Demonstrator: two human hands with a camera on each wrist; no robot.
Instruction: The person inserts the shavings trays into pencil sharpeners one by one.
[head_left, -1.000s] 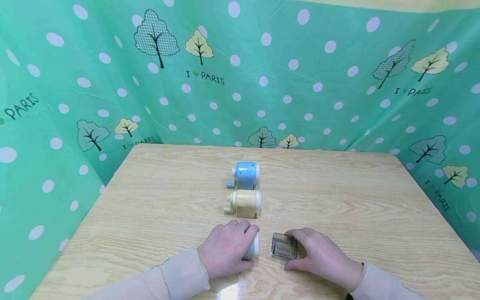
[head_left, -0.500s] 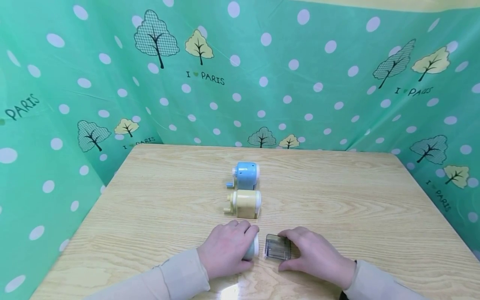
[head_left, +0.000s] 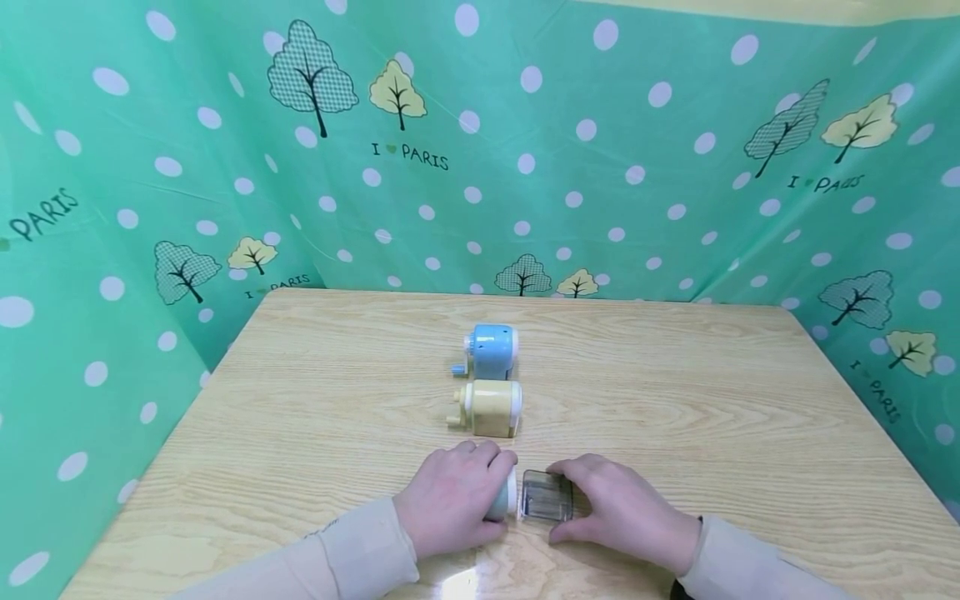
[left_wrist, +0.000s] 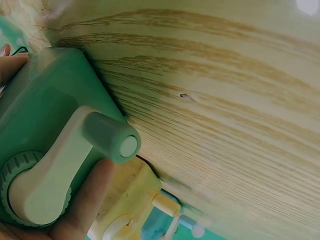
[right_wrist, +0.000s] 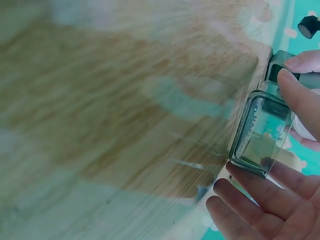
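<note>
My left hand (head_left: pixel 453 500) grips a green crank pencil sharpener (left_wrist: pixel 55 105) standing on the table, covering most of it in the head view. Its pale crank and green knob show large in the left wrist view. Between thumb and fingers, my right hand (head_left: pixel 618 512) holds a clear, smoky shavings drawer (head_left: pixel 546 496) by its outer end. The drawer's inner end sits right at the sharpener's white-rimmed side; whether it has entered the opening I cannot tell. In the right wrist view the transparent drawer (right_wrist: pixel 265 132) lies close against the sharpener.
Just beyond my left hand stands a yellow crank sharpener (head_left: pixel 493 408), with a blue one (head_left: pixel 493 350) behind it. All are on a wood-grain table (head_left: pixel 675 375). A green dotted cloth (head_left: pixel 570 167) hangs around the back and sides.
My right hand has moved left with the shavings drawer, narrowing the gap to the green sharpener until they nearly meet. The left hand and the other sharpeners have stayed in place.
</note>
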